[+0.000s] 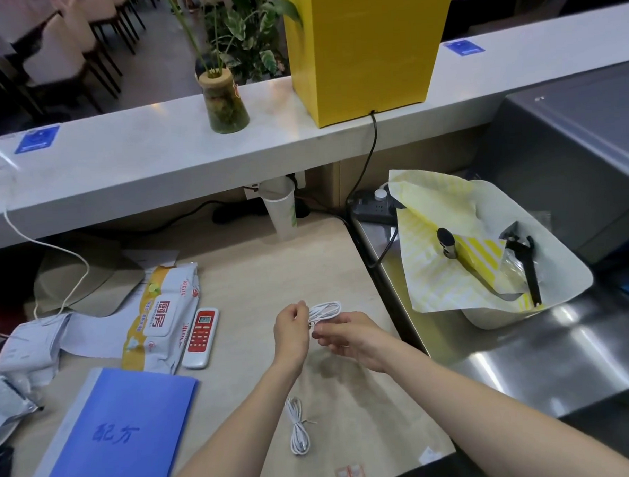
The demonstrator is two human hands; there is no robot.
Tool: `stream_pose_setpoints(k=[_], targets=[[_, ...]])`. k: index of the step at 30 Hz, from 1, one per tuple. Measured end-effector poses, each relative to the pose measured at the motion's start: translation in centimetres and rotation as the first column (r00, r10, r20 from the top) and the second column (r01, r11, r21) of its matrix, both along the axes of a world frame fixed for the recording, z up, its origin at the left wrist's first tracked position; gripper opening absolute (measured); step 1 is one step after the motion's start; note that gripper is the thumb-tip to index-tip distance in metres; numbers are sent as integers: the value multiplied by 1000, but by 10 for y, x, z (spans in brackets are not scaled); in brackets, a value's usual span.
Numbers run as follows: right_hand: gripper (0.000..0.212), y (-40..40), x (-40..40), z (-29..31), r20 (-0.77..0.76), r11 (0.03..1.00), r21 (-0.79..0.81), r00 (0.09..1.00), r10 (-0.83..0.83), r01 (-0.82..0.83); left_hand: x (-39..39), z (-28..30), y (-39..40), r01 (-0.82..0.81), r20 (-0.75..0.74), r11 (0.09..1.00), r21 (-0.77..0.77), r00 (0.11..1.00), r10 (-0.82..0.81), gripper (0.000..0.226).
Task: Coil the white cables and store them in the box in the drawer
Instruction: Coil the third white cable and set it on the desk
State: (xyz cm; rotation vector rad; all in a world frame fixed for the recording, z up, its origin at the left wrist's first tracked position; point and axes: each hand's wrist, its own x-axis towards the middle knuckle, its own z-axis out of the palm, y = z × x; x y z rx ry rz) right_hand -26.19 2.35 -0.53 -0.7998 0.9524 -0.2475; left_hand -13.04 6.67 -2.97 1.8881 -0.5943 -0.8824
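Note:
Both hands meet above the middle of the wooden desk (256,262). My left hand (291,329) pinches one end of a looped white cable (325,310). My right hand (346,336) grips the same cable from the right, fingers curled around its lower part. A second white cable (298,428) lies bundled on the desk nearer to me, between my forearms, touched by neither hand. No drawer or storage box is in view.
A red-and-white remote (201,337), a wipes pack (161,313) and a blue folder (112,438) lie to the left. A paper cup (281,211) stands at the back. Right of the desk, a steel counter (548,350) carries a paper-lined tub (489,313) with tools. A power strip (373,205) sits behind.

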Motion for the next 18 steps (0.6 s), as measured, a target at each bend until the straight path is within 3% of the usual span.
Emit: stream_pose_setpoints(k=[4, 8, 18], targets=[[22, 9, 11, -2, 13, 989, -49, 991, -136, 136, 3, 0, -6, -47, 2, 999, 0, 999, 47, 37], [10, 17, 22, -3, 3, 967, -98, 972, -235, 234, 5, 1, -8, -67, 30, 998, -17, 997, 68, 42], [11, 15, 25, 0, -56, 947, -160, 955, -291, 279, 8, 3, -7, 11, 281, 999, 51, 959, -25, 39]])
